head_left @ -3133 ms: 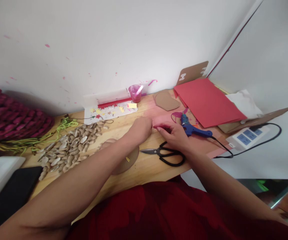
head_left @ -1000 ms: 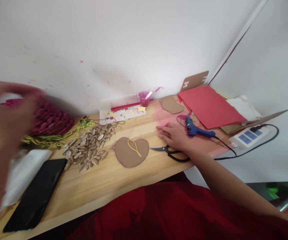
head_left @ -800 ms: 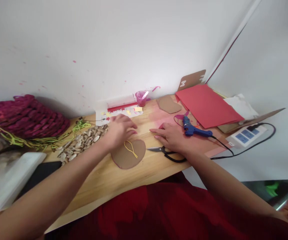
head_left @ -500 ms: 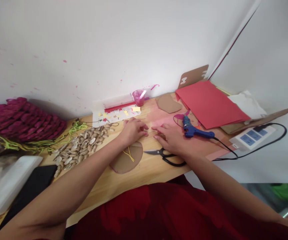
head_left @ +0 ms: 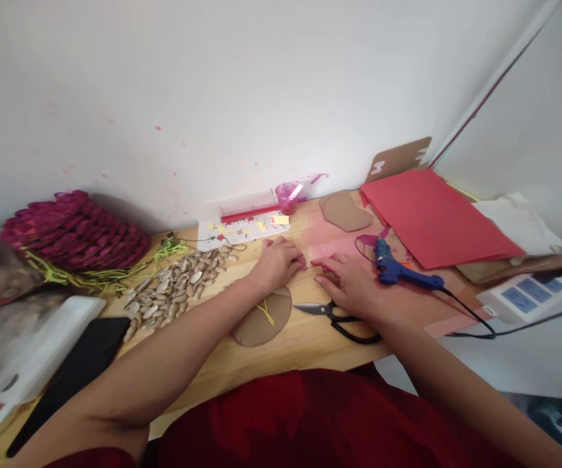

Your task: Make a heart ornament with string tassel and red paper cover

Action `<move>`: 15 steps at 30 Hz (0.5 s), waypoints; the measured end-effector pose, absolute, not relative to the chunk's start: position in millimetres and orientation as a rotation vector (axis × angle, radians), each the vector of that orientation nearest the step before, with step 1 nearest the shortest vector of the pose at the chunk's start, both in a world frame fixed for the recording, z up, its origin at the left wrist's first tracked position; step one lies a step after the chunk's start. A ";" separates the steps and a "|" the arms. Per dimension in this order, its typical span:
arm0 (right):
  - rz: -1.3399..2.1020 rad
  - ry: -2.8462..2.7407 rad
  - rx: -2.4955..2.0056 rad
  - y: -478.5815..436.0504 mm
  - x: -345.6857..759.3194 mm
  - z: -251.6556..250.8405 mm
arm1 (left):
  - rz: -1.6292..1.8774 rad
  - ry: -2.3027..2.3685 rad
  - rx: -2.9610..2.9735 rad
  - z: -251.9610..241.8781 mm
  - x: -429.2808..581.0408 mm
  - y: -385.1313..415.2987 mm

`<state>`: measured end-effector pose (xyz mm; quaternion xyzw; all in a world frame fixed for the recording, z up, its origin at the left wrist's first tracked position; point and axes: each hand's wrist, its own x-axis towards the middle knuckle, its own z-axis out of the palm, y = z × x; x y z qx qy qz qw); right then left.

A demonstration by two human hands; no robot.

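Observation:
My left hand [head_left: 278, 265] rests on the wooden table above the cardboard disc, its fingers loosely bent and slightly apart, with nothing visible in them. Partly under that wrist lies the round brown cardboard disc [head_left: 256, 328], with a yellow string loop [head_left: 266, 313] on it. Facing the left, my right hand [head_left: 347, 283] lies with fingers stretched out and holds nothing. Just below it are black-handled scissors [head_left: 332, 313], blades pointing left; the forearm partly covers their handles. A blue glue gun [head_left: 402, 273] lies to the right of my right hand.
Seed-like shells [head_left: 173, 286] are heaped at left, near a magenta layered piece [head_left: 80, 231]. At the back are a cup of pink paint [head_left: 288, 198], a paper with star shapes [head_left: 242, 227] and a cardboard cutout [head_left: 344, 211]. Red paper [head_left: 437, 218] and a power strip [head_left: 525, 299] are at right.
The view has shifted, so the table's things appear farther right and slightly lower. Both hands stay near each other on the table, with little change in pose.

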<state>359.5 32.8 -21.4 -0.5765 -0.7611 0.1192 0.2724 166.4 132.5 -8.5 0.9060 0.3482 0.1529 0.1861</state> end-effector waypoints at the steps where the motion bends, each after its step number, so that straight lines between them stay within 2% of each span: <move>1: 0.310 -2.049 -1.545 33.2 360.0 -21.8 | 0.424 0.978 2.554 -7.7 167.2 131.5; 8: 0.350 -2.042 -1.541 37.1 362.3 -23.1 | 0.438 0.970 2.488 -8.3 173.1 130.7; 15: 0.340 -2.010 -1.532 39.5 365.7 -24.5 | 0.689 1.028 2.178 22.1 116.1 133.6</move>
